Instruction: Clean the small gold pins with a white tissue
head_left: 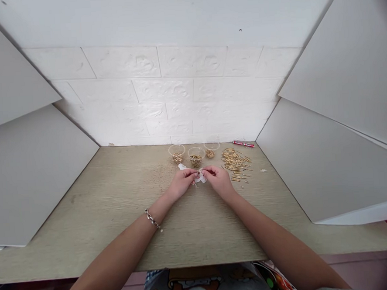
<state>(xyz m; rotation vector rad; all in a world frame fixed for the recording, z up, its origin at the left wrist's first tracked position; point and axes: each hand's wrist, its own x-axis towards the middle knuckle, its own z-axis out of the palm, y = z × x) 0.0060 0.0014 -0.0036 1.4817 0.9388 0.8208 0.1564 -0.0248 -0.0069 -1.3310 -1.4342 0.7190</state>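
My left hand [184, 180] and my right hand [218, 178] meet over the middle of the table, fingertips pinched close together. Something tiny, partly dark, sits between the fingertips, too small to name. A crumpled white tissue-like piece [201, 178] shows between and below the fingers, and a white end of it sticks out beyond my left hand. Just past the hands stands a clear plastic cup [196, 154] with small brass-coloured pieces. Another clear cup [177, 151] to its left and a third cup [212, 144] to its right also hold small golden pieces.
Right of my hands lies a spread of thin golden pins [235, 162]. A red patterned tube or pen [243, 144] lies near the back wall. Light crumbs [162, 173] are scattered at left. Grey panels [34, 172] flank the table [120, 237] on both sides.
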